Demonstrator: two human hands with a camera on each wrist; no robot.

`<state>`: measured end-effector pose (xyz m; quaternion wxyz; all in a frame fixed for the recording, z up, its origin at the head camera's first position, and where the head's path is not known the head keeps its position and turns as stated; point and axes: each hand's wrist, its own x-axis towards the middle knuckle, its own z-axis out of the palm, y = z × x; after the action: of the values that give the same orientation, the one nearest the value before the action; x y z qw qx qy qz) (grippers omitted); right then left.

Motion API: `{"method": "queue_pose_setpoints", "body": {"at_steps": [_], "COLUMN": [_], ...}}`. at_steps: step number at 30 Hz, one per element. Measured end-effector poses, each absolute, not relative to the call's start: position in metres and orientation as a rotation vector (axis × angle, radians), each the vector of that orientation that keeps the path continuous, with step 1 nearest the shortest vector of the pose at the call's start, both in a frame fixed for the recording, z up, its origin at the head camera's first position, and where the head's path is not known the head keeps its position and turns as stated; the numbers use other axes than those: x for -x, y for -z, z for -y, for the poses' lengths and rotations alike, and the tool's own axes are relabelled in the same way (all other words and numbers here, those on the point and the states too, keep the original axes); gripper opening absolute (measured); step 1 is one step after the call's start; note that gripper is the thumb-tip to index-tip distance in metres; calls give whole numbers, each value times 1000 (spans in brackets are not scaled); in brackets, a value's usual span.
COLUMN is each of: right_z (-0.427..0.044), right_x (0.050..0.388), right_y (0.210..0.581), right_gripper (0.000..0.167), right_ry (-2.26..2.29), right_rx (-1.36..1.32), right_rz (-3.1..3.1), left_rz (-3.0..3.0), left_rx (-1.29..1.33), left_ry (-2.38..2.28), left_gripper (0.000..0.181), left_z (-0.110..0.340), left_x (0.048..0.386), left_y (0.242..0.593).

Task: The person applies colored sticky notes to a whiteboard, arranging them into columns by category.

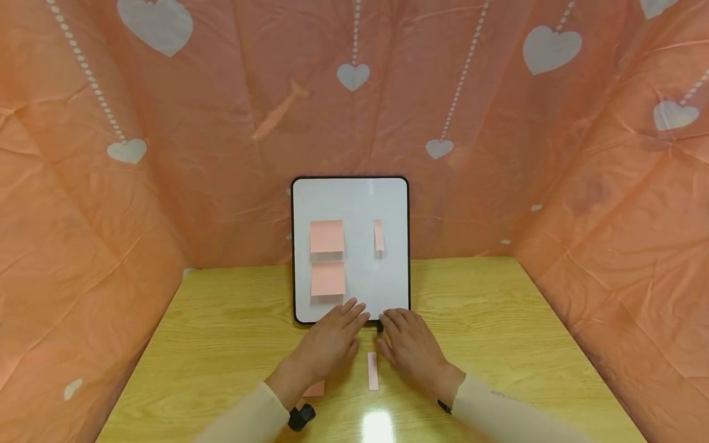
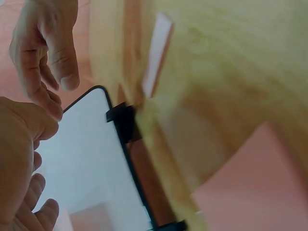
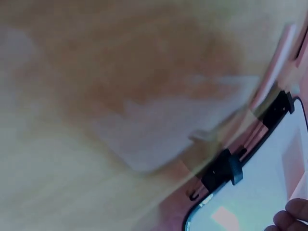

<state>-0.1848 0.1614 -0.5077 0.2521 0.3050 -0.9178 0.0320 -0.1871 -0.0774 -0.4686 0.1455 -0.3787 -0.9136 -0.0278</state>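
Observation:
A white board with a black rim stands propped upright on the table. On its left side are two square pink sticky notes, an upper one and a lower one; a narrow pink sticky strip is on the right. My left hand is at the board's lower edge, fingers extended. My right hand is at the lower right corner, fingers loosely bent. Neither hand visibly holds anything. Between them on the table lies a narrow pink pad. My left forearm partly hides a square pink pad.
Black clips sit on the board's lower edge in the right wrist view. The yellow wood-grain table is enclosed by orange cloth with white hearts at the back and both sides.

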Motion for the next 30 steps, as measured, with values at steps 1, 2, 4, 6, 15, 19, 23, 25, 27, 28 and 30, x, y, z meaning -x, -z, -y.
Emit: {"method": "queue_pose_setpoints", "body": {"at_steps": [1, 2, 4, 6, 15, 19, 23, 25, 27, 28, 30], "right_z": [-162, -163, -165, -168, -172, -172, -171, -170, -170, -170, -170], "right_x": [183, 181, 177, 174, 160, 154, 148, 146, 143, 142, 140], "right_y": [509, 511, 514, 517, 526, 528, 530, 530, 530, 530, 530], "right_gripper": [49, 48, 47, 46, 45, 45, 44, 44, 44, 44, 44], "right_ry": [-81, -75, -58, -31, 62, 92, 93, 79, 70, 73, 89], "right_rx": [-832, -834, -844, -855, -942, -987, -1038, -1077, -1126, -1153, -1198], "right_rz": [2501, 2504, 2503, 2502, 2545, 2581, 2582, 2573, 2572, 2572, 2571], "left_rz": [2646, 2663, 2702, 2739, 2826, 2859, 2862, 2862, 2874, 2876, 2880], "left_rx": [1095, 1096, 1103, 1121, 1313, 1386, 1470, 1501, 1517, 1522, 1530], "left_ry": [89, 99, 138, 156, 75, 91, 75, 71, 67, 64, 52], "left_gripper": [53, 52, 51, 50, 61, 74, 88, 91, 93, 94, 94], "left_z": [78, 79, 80, 81, 88, 91, 92, 91, 91, 91, 91], "left_x": [185, 182, 178, 174, 168, 171, 176, 178, 178, 179, 178], "left_y": [472, 475, 481, 488, 510, 515, 520, 521, 521, 521, 521]}}
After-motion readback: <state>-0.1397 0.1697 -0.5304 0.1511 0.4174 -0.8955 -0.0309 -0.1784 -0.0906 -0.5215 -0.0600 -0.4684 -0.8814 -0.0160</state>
